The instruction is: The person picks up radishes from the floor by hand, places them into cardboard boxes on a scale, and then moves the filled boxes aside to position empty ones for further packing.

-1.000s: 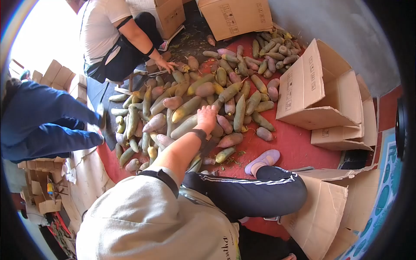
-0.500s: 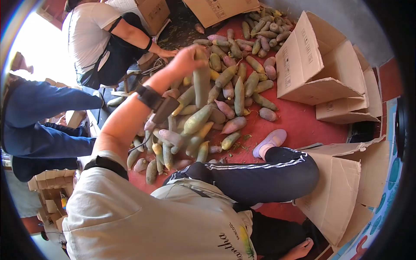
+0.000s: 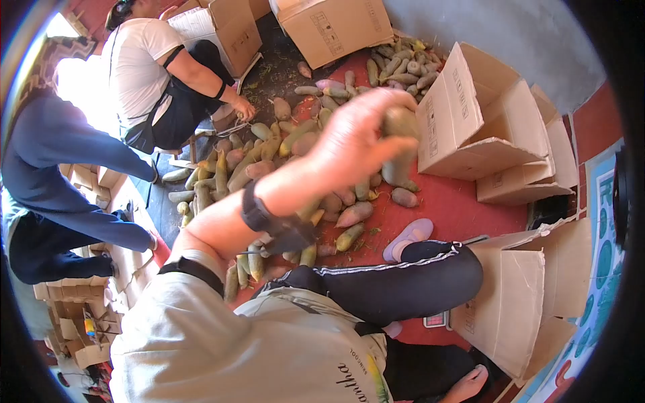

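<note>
Nearest the camera is the person's own pale shirt, and beside it a dark trouser leg point(image 3: 403, 289) with white stripes. The leg ends in a lilac shoe point(image 3: 410, 236) on the red floor point(image 3: 463, 208), just below the open box point(image 3: 470, 121). At the bottom edge, well below that box, a bit of skin may be the right hand point(image 3: 470, 386) – too little shows to tell whether it is open or closed.

The left arm rises from the shoulder towards the open box, with a black wristband point(image 3: 257, 213) on it. The left hand point(image 3: 356, 138) is in the air just left of the box, fingers and thumb wrapped round the top of a long green root point(image 3: 402, 158). The root hangs nearly upright, clear of the floor, right beside the box's raised flap.

Under and beyond the arm lies the heap of roots point(image 3: 269, 151) – green, yellow and purple – spread over the floor to the left of the open box. A smaller cluster point(image 3: 403, 67) sits just above the box.

Farther left of the box, across the heap, a person in a white shirt point(image 3: 141, 67) sits with one hand point(image 3: 243, 107) down at the heap's edge. A person in blue point(image 3: 47, 168) is farther left again. Closed cartons point(image 3: 332, 27) stand above and left of the open box.
</note>
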Available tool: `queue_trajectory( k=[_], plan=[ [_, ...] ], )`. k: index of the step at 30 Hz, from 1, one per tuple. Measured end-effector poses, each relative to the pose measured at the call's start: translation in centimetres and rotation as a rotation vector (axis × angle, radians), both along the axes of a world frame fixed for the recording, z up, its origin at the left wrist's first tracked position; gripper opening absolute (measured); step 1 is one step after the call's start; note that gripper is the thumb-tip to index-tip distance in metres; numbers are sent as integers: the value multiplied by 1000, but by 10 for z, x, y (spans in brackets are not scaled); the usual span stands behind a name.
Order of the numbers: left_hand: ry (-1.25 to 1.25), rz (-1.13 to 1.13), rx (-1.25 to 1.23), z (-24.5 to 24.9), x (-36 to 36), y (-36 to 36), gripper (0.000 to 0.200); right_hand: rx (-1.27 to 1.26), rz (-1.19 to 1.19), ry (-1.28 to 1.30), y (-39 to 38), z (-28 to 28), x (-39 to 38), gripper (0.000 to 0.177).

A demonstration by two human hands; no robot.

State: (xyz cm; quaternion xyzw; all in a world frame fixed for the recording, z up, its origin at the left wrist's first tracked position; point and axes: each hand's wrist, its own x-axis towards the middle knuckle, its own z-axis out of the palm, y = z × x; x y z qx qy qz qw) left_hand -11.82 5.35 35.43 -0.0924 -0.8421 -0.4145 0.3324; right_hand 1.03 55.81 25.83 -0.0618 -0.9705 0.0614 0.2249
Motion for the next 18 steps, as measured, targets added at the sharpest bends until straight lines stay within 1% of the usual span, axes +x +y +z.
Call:
queue_trajectory(
  k=[2, 4, 5, 7, 8, 9, 10, 11, 12, 13, 14, 15, 17, 18],
  plan=[
    [53, -81, 24, 4, -4, 22, 40, 67, 101, -2, -14, 8, -1, 29],
    [100, -138, 69, 16, -4, 46, 41, 40, 133, 8, -34, 20, -3, 26],
    [208, -227, 122, 18, -9, 58, 40, 15, 157, 4, -44, 27, -5, 24],
    [309, -302, 128, 35, -5, 84, 40, 4, 188, 37, -59, 43, -8, 25],
    [405, -373, 157, 37, -5, 97, 42, -8, 185, 80, -67, 53, -9, 25],
    [495, -411, 142, 42, -3, 111, 38, -21, 182, 123, -76, 63, -11, 25],
    [547, -459, 89, 47, 0, 125, 29, -45, 193, 166, -86, 74, -13, 24],
    [617, -419, 81, 46, 3, 144, 24, -41, 205, 181, -92, 80, -14, 24],
    [651, -413, 16, 48, 9, 160, 24, -92, 194, 229, -96, 85, -15, 22],
    [664, -524, 8, 52, 17, 171, 23, -142, 183, 274, -98, 89, -17, 21],
    [671, -585, 0, 53, 27, 185, 24, -159, 208, 251, -96, 92, -17, 30],
    [811, -531, 70, 51, 27, 216, 19, -131, 226, 384, -107, 102, -25, 28],
    [792, -657, 14, 57, 53, 226, 21, 3, 157, 885, -165, 127, -60, 26],
    [809, -705, 8, 56, 61, 232, 23, 195, -227, 1672, -248, 151, -102, 26]
  ],
)
